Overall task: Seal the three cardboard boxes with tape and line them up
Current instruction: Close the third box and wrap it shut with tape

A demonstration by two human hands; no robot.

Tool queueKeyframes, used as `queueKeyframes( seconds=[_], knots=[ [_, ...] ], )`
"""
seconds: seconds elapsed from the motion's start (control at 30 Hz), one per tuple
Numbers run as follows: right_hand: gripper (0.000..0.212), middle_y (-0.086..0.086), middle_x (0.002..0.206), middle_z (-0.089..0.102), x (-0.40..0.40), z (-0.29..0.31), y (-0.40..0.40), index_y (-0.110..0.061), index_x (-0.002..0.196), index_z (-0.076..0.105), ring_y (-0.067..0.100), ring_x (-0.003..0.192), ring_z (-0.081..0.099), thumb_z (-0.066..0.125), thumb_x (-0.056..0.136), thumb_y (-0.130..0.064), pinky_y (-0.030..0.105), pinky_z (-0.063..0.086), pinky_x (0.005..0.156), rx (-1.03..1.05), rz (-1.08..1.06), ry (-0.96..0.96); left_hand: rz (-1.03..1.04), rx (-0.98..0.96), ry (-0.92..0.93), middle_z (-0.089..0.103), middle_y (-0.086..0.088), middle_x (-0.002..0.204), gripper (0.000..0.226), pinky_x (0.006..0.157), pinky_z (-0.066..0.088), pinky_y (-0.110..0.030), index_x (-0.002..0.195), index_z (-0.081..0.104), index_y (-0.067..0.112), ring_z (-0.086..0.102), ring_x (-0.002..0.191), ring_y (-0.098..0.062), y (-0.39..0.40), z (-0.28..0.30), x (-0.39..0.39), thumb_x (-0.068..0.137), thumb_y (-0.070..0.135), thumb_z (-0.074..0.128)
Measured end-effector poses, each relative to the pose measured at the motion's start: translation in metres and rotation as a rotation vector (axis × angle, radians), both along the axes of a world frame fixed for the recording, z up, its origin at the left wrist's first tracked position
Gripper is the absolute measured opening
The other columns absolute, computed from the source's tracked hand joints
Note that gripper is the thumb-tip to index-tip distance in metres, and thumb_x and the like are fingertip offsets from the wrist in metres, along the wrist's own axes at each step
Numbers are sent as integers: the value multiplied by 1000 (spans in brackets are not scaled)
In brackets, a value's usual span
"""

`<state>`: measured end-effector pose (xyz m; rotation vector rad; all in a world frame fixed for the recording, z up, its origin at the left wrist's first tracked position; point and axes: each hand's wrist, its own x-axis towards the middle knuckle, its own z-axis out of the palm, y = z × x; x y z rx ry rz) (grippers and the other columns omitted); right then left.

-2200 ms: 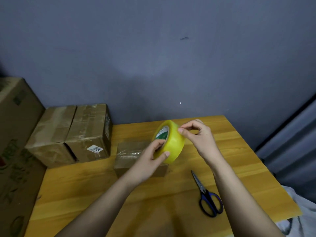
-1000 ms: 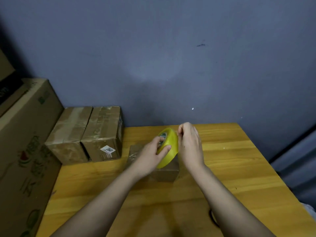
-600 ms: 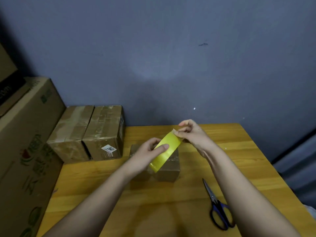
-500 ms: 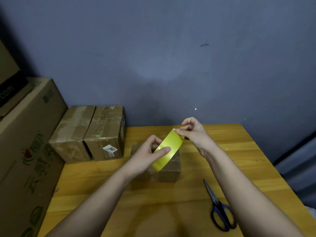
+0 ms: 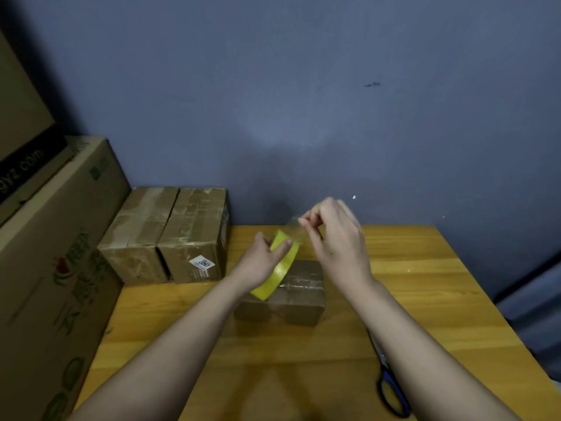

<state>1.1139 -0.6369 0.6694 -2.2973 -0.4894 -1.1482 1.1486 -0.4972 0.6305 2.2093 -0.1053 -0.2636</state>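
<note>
The left hand (image 5: 261,259) grips the yellow roll of packing tape (image 5: 277,270), thumb across its outer face, holding it tilted above the small brown cardboard box (image 5: 299,294). The right hand (image 5: 337,238), raised just right of the roll, pinches a clear strip of tape (image 5: 296,229) pulled from it. Beneath both hands lies the yellow wooden worktop (image 5: 425,287), backed by a grey-blue wall (image 5: 303,101). Left of the left hand stand two taped brown cardboard boxes (image 5: 179,235), touching side by side. Blue-handled scissors (image 5: 390,387) lie near the right forearm.
</note>
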Motion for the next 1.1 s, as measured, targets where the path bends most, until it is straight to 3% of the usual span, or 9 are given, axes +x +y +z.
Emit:
queueKeyframes(
  seconds=[0.17,0.33,0.43,0.5,0.6,0.67,0.8,0.93,1.1],
  knots=[
    [39,-3,75,57,26,9,-6,-29,77,36,18,71,52,68,84,-8,32,40,67,260,-38,309,-50,-618,396,69,-21,77,49,66,53,-33,99,64,-2,66,62,-27,8,1,-3,86,46,61],
    [43,-5,67,52,73,-17,-36,-28,73,36,16,65,49,70,81,-2,36,44,69,414,4,609,-55,-651,383,67,-6,115,44,95,50,-33,105,66,24,66,100,-17,27,-16,-21,74,56,68],
    [43,-5,66,48,84,-39,-28,-26,71,37,12,63,44,73,81,-5,32,40,68,468,47,707,-82,-757,344,72,-5,92,16,73,52,-23,101,60,16,68,81,-15,29,-20,-40,89,27,59],
    [42,-5,64,46,90,-49,-24,-24,69,39,10,61,41,74,80,-3,29,39,68,501,54,739,-135,-743,357,70,-9,96,28,70,50,-24,107,56,12,67,85,-20,27,-25,-52,86,30,60],
    [44,-6,65,48,92,-58,-16,-24,69,39,9,62,44,72,79,2,30,43,67,486,92,740,-19,-621,343,43,7,139,68,105,33,-27,141,38,20,44,128,-13,24,-35,-61,86,55,58],
    [45,-7,67,55,84,-52,-8,-26,69,38,7,63,50,72,80,1,32,45,66,420,108,705,76,-565,326,36,6,146,72,111,23,-28,146,32,21,35,136,-17,23,-42,-61,88,59,49],
    [46,3,70,61,72,-24,2,-26,69,33,5,64,56,69,82,0,31,43,63,462,119,519,178,-600,478,57,-9,132,83,106,37,-38,132,53,16,53,122,-29,23,-52,-61,75,75,55],
    [43,-4,72,62,78,-25,-6,-24,70,34,0,67,58,70,83,-3,26,46,65,282,167,705,243,-610,659,68,-13,71,53,59,55,-27,95,66,-1,68,61,-21,21,-66,-78,92,49,50],
    [46,6,74,62,110,-73,-17,-24,68,35,-3,61,57,73,79,-2,29,43,66,285,138,846,325,-715,803,66,-14,64,40,61,55,-31,89,65,2,66,55,-24,7,-73,-75,94,40,53]
  ],
)
